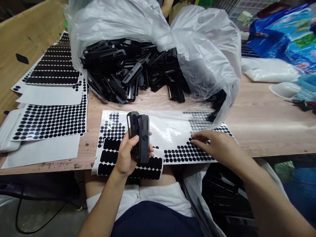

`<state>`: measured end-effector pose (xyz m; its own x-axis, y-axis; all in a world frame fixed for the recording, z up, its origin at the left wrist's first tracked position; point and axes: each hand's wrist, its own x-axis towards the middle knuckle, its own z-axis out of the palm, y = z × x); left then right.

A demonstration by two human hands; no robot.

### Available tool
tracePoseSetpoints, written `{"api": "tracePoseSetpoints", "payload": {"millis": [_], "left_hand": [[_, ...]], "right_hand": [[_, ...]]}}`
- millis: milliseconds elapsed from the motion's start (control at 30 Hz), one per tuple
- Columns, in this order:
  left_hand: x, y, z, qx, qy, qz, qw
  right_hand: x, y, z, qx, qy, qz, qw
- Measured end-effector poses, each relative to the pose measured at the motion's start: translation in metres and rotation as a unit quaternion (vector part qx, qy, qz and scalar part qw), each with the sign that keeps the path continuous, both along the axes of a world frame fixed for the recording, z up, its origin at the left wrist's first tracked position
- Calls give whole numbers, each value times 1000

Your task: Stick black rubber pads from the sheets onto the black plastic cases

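My left hand [126,154] is wrapped around two black plastic casings [143,140] with a carbon-fibre pattern, held nearly upright side by side. Below them lies a smaller sheet of larger black oval stickers [108,156], on top of a white sheet of round black stickers [182,154]. Over the right part of that sheet, my right hand [212,143] has thumb and forefinger pinched at a small round black sticker [190,139]. Whether the sticker is fully off its backing is hard to see.
A large clear plastic bag [204,42] spills many black casings [133,74] across the table's back. Stacked sticker sheets [49,121] lie left. A white packet [271,70] and blue bag [278,36] sit right. Another bag of black parts [224,194] is below the table edge.
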<state>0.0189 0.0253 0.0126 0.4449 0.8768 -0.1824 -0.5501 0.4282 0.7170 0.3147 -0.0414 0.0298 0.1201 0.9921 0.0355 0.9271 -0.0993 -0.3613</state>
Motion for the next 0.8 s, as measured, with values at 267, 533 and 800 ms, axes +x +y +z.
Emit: {"api": "tracePoseSetpoints", "payload": {"millis": [267, 533, 800], "left_hand": [[1, 0, 0, 5, 8, 11, 1000], [3, -3, -2, 21, 49, 13, 998], [8, -6, -3, 13, 51, 55, 997]], "right_hand": [[2, 10, 1, -42, 64, 14, 997], [-71, 33, 37, -89, 487, -51, 867], [-136, 51, 31, -140, 616, -30, 775]]}}
